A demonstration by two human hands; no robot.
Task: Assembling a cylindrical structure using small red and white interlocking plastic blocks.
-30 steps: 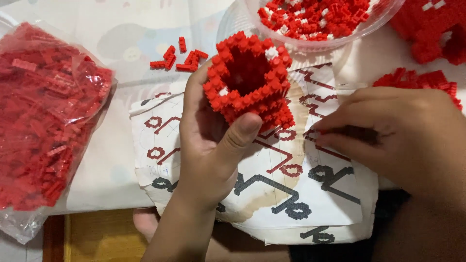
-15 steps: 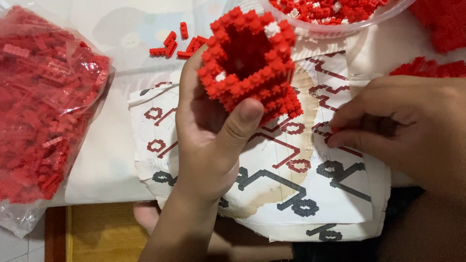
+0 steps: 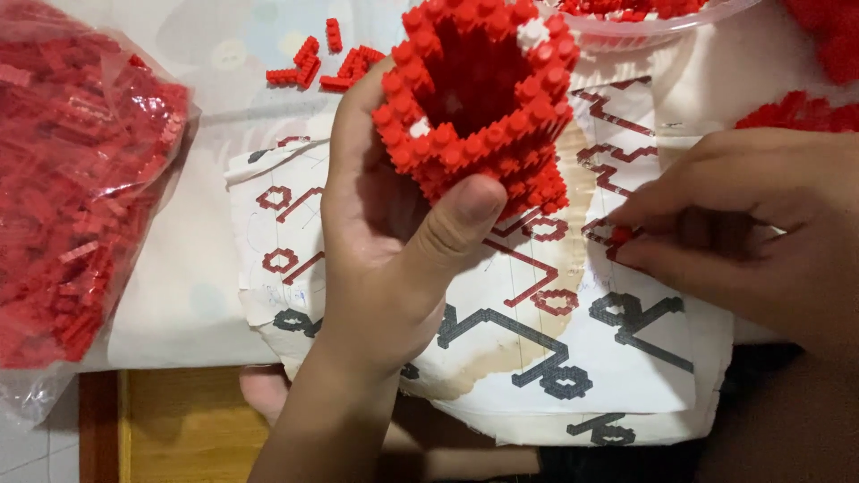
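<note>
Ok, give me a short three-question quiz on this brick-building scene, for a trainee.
1. True or false: the left hand holds the hollow red brick model above the instruction sheet.
2. What do the right hand fingertips pinch? A) a small red brick B) a pencil C) a white button
3. Fill in: the clear plastic bag full of red bricks lies on the ___ side of the picture.

Key:
1. True; its thumb presses the model's outer wall.
2. A, the small red brick, just over the sheet.
3. Left.
</note>
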